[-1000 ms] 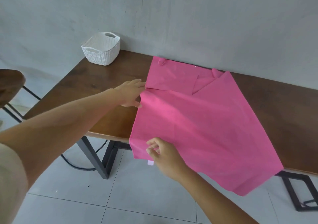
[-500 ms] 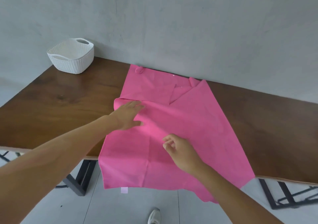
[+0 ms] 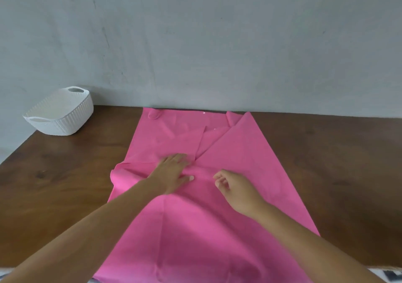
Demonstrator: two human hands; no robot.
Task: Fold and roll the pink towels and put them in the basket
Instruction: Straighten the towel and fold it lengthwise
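Observation:
Pink towels lie overlapped on the wooden table. The top pink towel spreads from the middle of the table over the front edge, and another pink towel lies under it against the wall. My left hand presses flat on the top towel near its upper left part, fingers straight. My right hand hovers just right of it over the same towel, fingers loosely curled, holding nothing that I can see. The white woven basket stands at the far left against the wall.
A grey wall runs right behind the table. Bare wood shows to the left between the basket and the towels, and to the right of the towels. The table's front edge is at the bottom.
My left hand slid from the towel's left edge to its middle and flattened. My right hand moved up from the front edge toward the centre. The camera view shifted right and closer.

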